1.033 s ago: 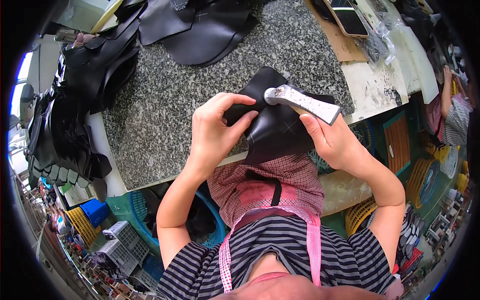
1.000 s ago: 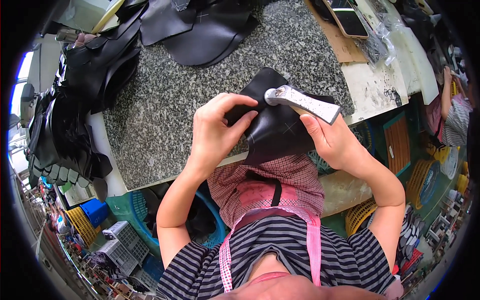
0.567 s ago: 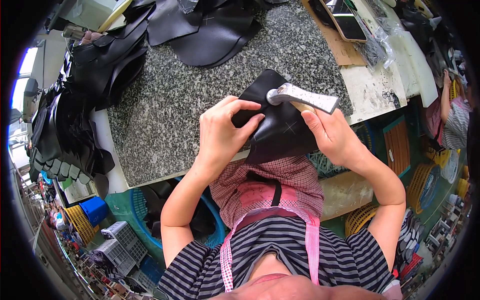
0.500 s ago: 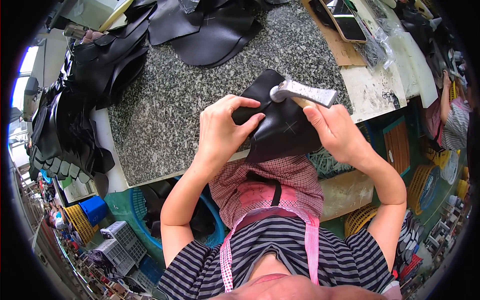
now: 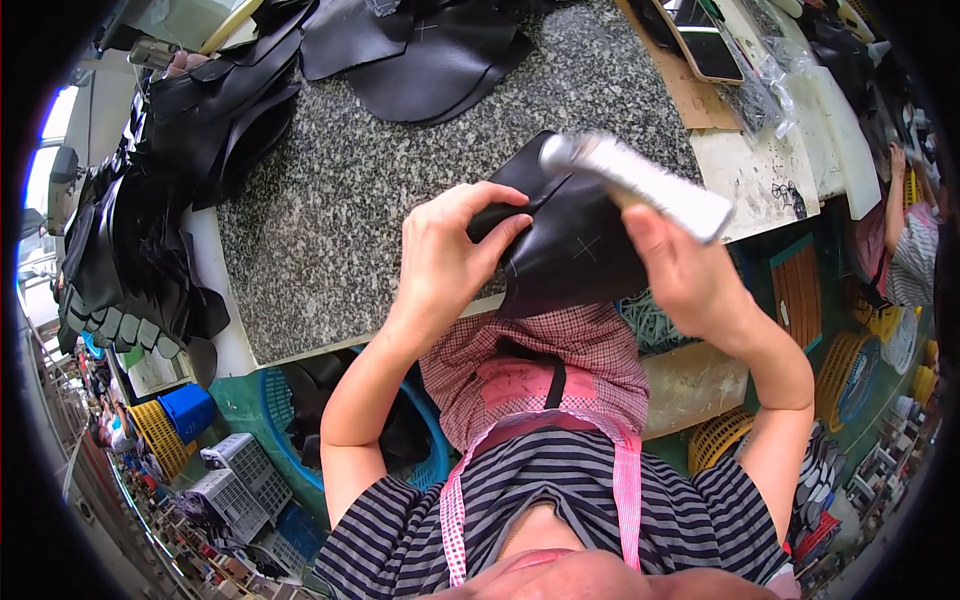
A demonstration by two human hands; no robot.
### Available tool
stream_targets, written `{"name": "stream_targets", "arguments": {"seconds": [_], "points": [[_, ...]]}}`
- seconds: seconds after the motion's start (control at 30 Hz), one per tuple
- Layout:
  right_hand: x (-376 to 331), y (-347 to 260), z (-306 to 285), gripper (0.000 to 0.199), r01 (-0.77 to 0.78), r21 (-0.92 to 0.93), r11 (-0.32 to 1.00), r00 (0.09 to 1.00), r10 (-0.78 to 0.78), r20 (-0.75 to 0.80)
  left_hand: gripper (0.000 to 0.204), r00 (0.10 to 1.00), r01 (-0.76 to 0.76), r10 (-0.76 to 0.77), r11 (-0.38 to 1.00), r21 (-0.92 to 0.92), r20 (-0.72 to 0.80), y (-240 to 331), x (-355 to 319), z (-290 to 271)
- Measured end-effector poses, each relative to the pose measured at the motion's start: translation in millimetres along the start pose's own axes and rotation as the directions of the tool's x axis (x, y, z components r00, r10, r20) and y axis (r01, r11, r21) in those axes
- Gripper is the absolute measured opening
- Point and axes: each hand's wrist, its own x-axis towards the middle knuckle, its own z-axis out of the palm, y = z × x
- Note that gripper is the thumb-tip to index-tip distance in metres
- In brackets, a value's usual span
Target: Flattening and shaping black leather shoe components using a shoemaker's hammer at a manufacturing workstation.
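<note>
so your left hand (image 5: 445,240) is holding the black piece (image 5: 585,220), fingertips nearly meeting, your right hand (image 5: 692,285) gripping a blurred hammer (image 5: 650,183)

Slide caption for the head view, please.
Left hand on a black sheet, right hand holding a blurred hammer over it.
</note>
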Motion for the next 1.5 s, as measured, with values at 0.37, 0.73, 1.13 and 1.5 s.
{"name": "stream_targets", "arguments": {"seconds": [0.37,0.73,1.13,1.5], "points": [[3,-23,10,0.01,0.124,0.162,0.979,0.978,-0.148,0.149,0.017,0.928,0.005,0.067,0.981,0.193,-0.366,-5,-70,12],[-13,-19,29,0.015,-0.08,0.015,0.997,0.925,0.068,0.374,0.013,0.986,0.091,-0.102,0.992,-0.085,-0.135,-19,-56,-24],[-18,-21,24,0.031,-0.058,-0.042,0.997,0.937,0.069,0.342,0.031,0.972,-0.137,0.141,0.99,0.036,-0.187,-33,-65,-15],[-1,-29,19,0.009,-0.041,0.029,0.999,0.929,0.028,0.369,0.018,0.986,0.108,-0.106,0.994,0.006,-0.129,-17,-61,-25]]}}
